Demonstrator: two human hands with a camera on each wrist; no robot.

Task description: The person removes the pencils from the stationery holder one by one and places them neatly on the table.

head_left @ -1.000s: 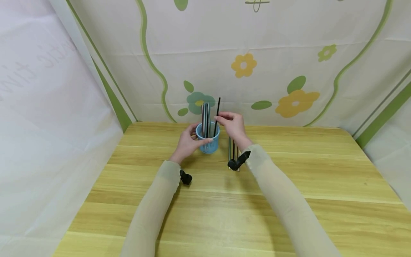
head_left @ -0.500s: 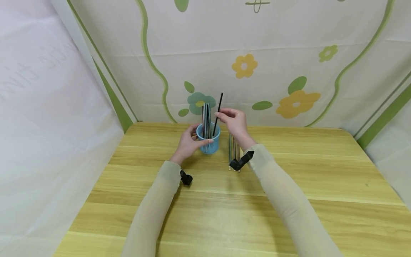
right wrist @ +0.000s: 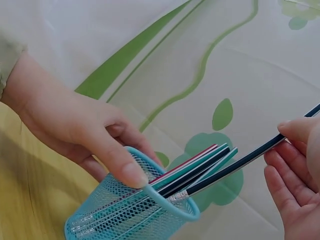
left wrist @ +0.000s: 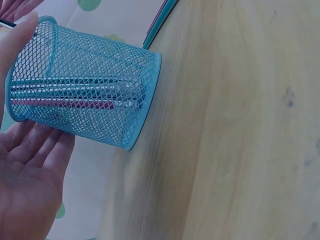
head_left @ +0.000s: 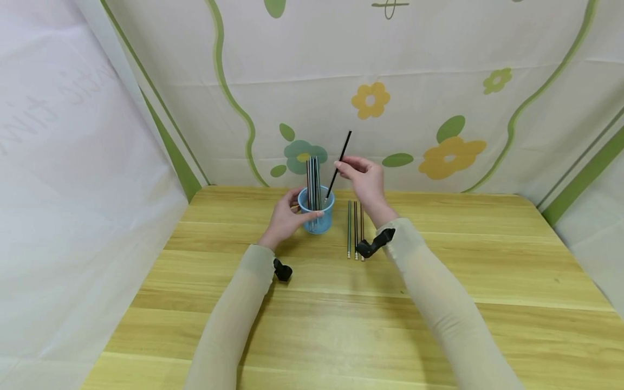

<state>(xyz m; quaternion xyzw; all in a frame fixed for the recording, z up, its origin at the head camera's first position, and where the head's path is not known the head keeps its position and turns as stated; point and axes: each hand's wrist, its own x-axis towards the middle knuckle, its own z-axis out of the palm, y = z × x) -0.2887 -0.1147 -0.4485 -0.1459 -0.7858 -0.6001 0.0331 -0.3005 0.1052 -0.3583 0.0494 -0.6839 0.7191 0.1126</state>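
My left hand (head_left: 285,219) holds a blue mesh pencil cup (head_left: 319,223), its thumb at the rim and its fingers round the far side. The cup stands upright on the table near the back edge. Several pencils (right wrist: 200,162), dark, teal and red, lean together inside it. My right hand (head_left: 365,183) pinches a black pencil (head_left: 344,149) between thumb and fingers. This pencil slants up to the right, its metal-banded eraser end (right wrist: 178,196) at the cup's mouth in the right wrist view.
To the right of the cup, three pencils (head_left: 349,233) lie side by side on the wooden table (head_left: 312,336), eraser ends towards me. Behind the table's back edge hangs a white cloth (head_left: 419,65) printed with flowers. Another white cloth (head_left: 63,216) hangs at the left.
The black pencil has risen and tilted further right, its lower end coming up to the cup's mouth. My right hand has moved up and right with it. My left hand stays on the cup.
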